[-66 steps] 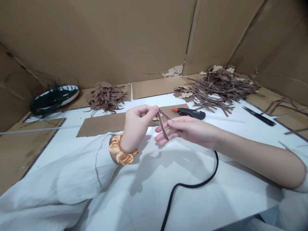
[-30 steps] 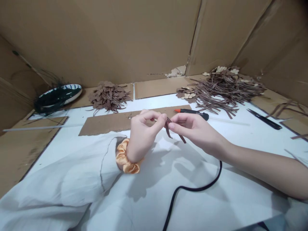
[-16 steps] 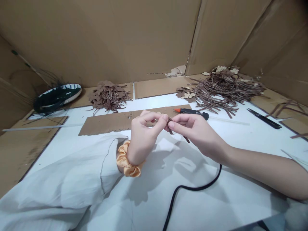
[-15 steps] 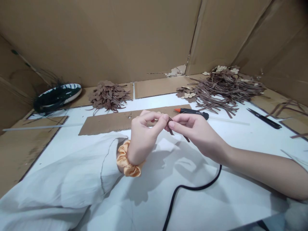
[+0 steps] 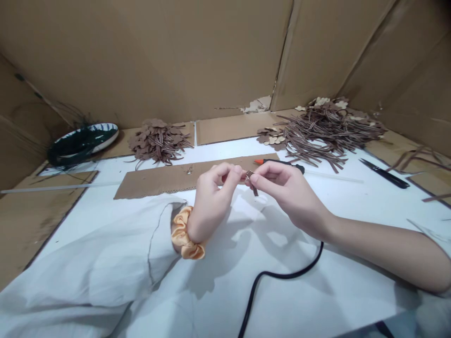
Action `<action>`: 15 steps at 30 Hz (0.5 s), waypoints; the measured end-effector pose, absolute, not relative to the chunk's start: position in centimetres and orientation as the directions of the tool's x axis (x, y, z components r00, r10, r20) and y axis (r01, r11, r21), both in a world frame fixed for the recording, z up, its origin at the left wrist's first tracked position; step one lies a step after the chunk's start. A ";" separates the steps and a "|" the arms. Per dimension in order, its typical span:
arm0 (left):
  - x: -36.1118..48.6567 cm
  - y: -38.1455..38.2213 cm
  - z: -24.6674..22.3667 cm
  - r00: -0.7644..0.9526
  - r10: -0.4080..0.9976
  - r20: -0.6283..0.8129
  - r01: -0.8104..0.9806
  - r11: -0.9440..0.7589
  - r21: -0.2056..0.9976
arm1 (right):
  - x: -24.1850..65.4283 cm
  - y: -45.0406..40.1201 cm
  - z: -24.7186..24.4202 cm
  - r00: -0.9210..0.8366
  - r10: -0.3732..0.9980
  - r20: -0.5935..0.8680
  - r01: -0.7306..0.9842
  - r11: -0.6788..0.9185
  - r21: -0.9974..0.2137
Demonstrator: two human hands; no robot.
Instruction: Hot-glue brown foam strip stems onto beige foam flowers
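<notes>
A small brown leather-like strip (image 5: 254,187) with thin tails hangs between my hands over the white table. My right hand (image 5: 282,185) pinches it between thumb and forefinger. Thumb and fingers of my left hand (image 5: 216,190) are pressed together just left of it; what they grip is mostly covered by the fingers. Behind the hands lies a flat cardboard piece (image 5: 151,180) with a small shiny spot on it. A black glue gun (image 5: 299,167) with an orange tip rests behind my right hand, partly hidden.
Piles of brown flower-shaped pieces with strips stand at back left (image 5: 160,138) and back right (image 5: 324,126). A plate (image 5: 114,129) holds dark green thread. Black tweezers (image 5: 384,173) lie right. A black cable (image 5: 275,274) curves in front. Cardboard walls (image 5: 148,56) enclose the back and sides.
The strip's tails between my hands have shifted; a longer end that hung under my right fingers no longer shows. My left hand has moved slightly right, its fingertips now a little apart from the right thumb.
</notes>
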State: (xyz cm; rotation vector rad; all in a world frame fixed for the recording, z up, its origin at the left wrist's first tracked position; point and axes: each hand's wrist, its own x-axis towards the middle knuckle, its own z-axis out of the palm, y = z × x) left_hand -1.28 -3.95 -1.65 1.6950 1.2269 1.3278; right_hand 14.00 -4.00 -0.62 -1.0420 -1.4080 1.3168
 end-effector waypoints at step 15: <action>-1.2 -3.5 -0.3 0.102 0.963 0.251 0.333 -0.271 0.903 | 14.1 -3.7 -0.5 -0.298 0.952 0.067 0.083 0.096 -0.992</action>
